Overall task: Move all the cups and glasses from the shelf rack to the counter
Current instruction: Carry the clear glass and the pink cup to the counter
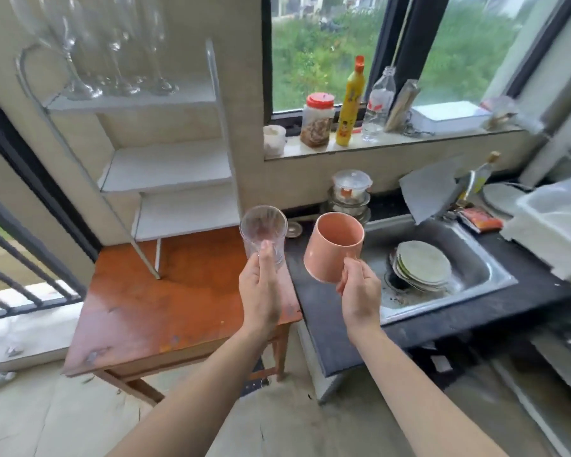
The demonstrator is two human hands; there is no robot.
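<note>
While the wine glasses (112, 54) stand on the shelf rack's (165, 133) top tier, the left hand (261, 291) grasps a ribbed glass tumbler (262, 235) and the right hand (360, 291) a pink mug (333, 245), both right of the rack.

Single head-worn wide-angle view, looking forward and down from standing height. Near field: both forearms reaching away from the camera. Left: wooden table (165, 311) with white shelf rack (168, 166). Right: dark counter (323, 324) and sink (468, 258). Far: window (393, 51). Edges bow from the lens.
</note>
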